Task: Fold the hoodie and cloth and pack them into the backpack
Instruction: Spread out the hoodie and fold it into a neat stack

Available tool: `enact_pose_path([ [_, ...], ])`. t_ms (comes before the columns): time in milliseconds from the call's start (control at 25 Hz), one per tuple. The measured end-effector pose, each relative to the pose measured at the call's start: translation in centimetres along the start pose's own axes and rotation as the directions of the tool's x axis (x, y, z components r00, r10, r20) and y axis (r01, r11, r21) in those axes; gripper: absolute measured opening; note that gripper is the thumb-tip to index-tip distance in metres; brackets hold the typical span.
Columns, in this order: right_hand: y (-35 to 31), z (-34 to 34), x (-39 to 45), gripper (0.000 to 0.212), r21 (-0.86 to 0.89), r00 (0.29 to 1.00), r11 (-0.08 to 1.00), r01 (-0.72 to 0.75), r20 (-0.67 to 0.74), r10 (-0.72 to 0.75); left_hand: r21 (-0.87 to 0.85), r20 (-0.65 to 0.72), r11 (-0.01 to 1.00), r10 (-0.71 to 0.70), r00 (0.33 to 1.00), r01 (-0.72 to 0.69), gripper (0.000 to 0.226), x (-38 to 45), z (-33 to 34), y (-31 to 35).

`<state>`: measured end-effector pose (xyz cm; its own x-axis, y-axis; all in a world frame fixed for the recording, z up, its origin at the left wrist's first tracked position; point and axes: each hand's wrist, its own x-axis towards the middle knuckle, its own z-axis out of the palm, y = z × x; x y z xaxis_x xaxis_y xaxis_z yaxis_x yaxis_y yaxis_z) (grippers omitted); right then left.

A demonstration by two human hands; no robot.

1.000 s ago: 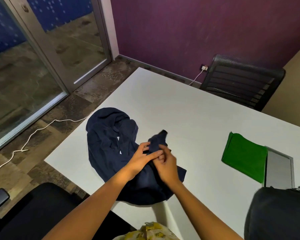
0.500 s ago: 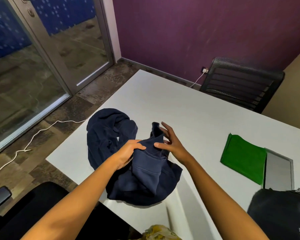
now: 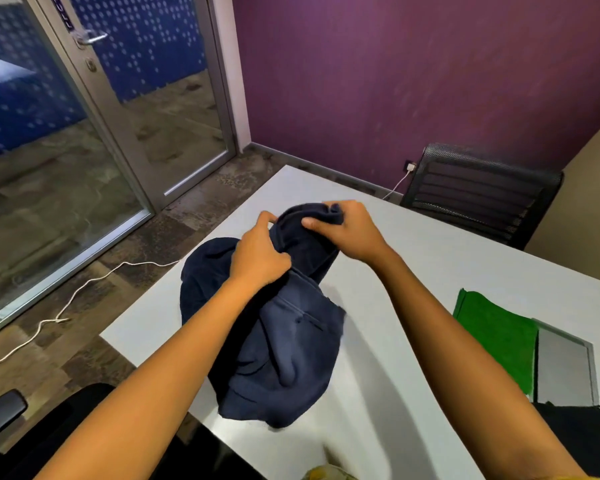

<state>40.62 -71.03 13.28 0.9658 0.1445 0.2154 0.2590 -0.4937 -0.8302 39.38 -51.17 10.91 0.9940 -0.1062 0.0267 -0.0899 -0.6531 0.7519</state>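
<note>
Your left hand [image 3: 258, 256] grips the hoodie [image 3: 281, 341] at the centre of the frame, fingers curled into a bunch of the navy fabric. Your right hand [image 3: 347, 228] sits just right of it and a little higher, thumb and fingers pinching a rolled edge of the same garment. Both hands lift that upper part off the table [image 3: 413, 289]; the rest of the hoodie hangs down and piles toward the lower centre, its bottom reaching the near table edge, with another lump lying on the table to the left of your left wrist.

The cloth [image 3: 496, 330], green and flat, lies at the right of the frame, well apart from the hoodie. Touching its right edge is a grey panel [image 3: 565, 368] set in the table top. A dark mass in the lower right corner is the backpack [image 3: 582, 438], only partly in view.

A black mesh chair [image 3: 482, 195] stands beyond the table at upper right. A white cable [image 3: 84, 289] trails over the floor at left, below the glass door [image 3: 146, 109] in the upper left
</note>
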Motion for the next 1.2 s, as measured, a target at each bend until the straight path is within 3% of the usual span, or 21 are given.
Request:
enact_pose_path([
  [80, -1.2, -1.9, 0.7, 0.029, -0.08, 0.988, 0.996, 0.046, -0.144, -0.057, 0.08, -0.074, 0.983, -0.16, 0.984, 0.166, 0.045, 1.0, -1.6, 0.5],
  [200, -1.7, -3.6, 0.8, 0.025, -0.134, 0.949, 0.991, 0.026, -0.309, -0.067, 0.176, -0.04, 0.934, -0.307, 0.951, 0.309, 0.041, 2.6, -4.5, 1.0],
  [320, -2.7, -4.9, 1.3, 0.026, -0.127, 0.858, 0.991, -0.03, -0.513, -0.04, 0.305, -0.078, 0.909, -0.274, 0.958, 0.285, 0.026, 3.1, -7.0, 2.0],
  [440, -3.4, -7.5, 1.9, 0.032, 0.007, 0.717, 0.998, -0.055, -0.696, 0.044, 0.376, -0.175, 0.874, -0.261, 0.949, 0.31, 0.022, 3.4, -9.2, 1.3],
  [600, -3.6, -11.1, 1.7, 0.026, 0.071, 0.627, 0.997, -0.038, -0.775, 0.079, 0.391, -0.235, 0.818, -0.354, 0.905, 0.421, 0.032, 3.3, -12.5, -1.7],
  [680, -3.2, -12.1, 1.5, 0.022, 0.099, 0.664, 0.995, -0.033, -0.742, 0.096, 0.368, -0.289, 0.83, -0.326, 0.9, 0.419, 0.033, 3.3, -13.9, -2.7],
  [800, -1.9, -12.9, 1.5, 0.034, 0.049, 0.753, 0.993, -0.112, -0.647, 0.117, 0.308, -0.446, 0.872, -0.22, 0.867, 0.379, 0.035, 3.6, -15.8, -2.3],
  [960, -1.5, -12.5, 1.7, 0.039, -0.042, 0.895, 0.99, -0.136, -0.433, 0.104, 0.237, -0.563, 0.929, -0.109, 0.819, 0.286, 0.029, 4.0, -17.2, -0.6],
  [1000, -1.6, -11.9, 1.5, 0.044, -0.032, 0.93, 0.992, -0.124, -0.351, 0.105, 0.182, -0.51, 0.957, -0.104, 0.854, 0.225, 0.031, 4.1, -17.0, -0.6],
  [1080, -1.4, -10.8, 0.8, 0.036, 0.021, 0.984, 0.992, -0.127, -0.121, 0.128, 0.062, -0.269, 0.984, -0.144, 0.952, 0.166, 0.049, 3.7, -16.1, -1.1],
  [1120, -1.0, -10.3, 0.3, 0.028, -0.041, 0.987, 0.986, -0.162, 0.017, 0.162, 0.096, -0.134, 0.975, -0.188, 0.973, 0.201, 0.06, 3.3, -15.4, -1.9],
  [1200, 1.2, -9.1, -0.4, 0.045, -0.407, 0.937, 0.895, -0.182, 0.203, 0.283, 0.349, -0.026, 0.889, -0.308, 0.951, 0.298, 0.068, 2.7, -13.5, -4.6],
])
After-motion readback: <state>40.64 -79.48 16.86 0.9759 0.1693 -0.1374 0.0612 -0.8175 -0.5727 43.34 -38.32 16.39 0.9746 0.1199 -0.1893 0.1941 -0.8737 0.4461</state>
